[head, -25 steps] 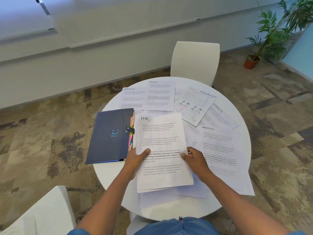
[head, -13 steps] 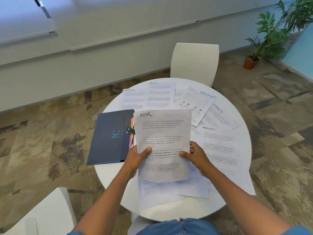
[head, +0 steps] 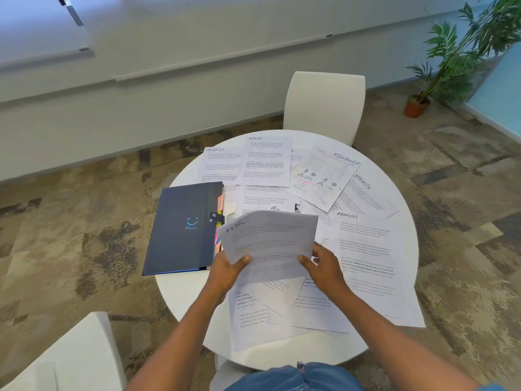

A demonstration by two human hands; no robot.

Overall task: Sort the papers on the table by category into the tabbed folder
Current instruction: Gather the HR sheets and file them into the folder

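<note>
Two bare hands hold one white printed sheet headed "HR" point(head: 267, 241) in handwriting, lifted off the round white table point(head: 180, 292) and tilted so its top edge leans away. The left hand point(head: 225, 273) pinches the sheet's lower left corner, thumb on the printed face and fingers curled behind. The right hand point(head: 324, 268) pinches the lower right edge the same way, thumb on top.

Just to the left of the left hand lies one dark navy tabbed folder point(head: 183, 230), closed, with a small light-blue smile mark on its cover and a snap strap at its right edge. Coloured tabs, orange, yellow and pink, peek out along that edge, which the raised sheet's left corner overlaps in this view.

Beneath and beyond both hands, loose white papers are spread in an overlapping layer. Five show headings: a "SPORTS" page point(head: 220, 165) at the far left, an "ADMIN" page point(head: 267, 162) beside it, a "FINANCE" page point(head: 321, 179) with small charts and a pink mark, a second "SPORTS" sheet point(head: 366, 196) further right, and a large second "ADMIN" sheet point(head: 366, 249) just right of the right hand. Several unlabelled pages point(head: 253, 314) lie below the hands, hanging over the near rim.

Two white chairs show: one point(head: 324, 105) across the table, another point(head: 70, 356) near the left forearm. One potted green plant point(head: 456, 60) stands far right on the patterned carpet.
</note>
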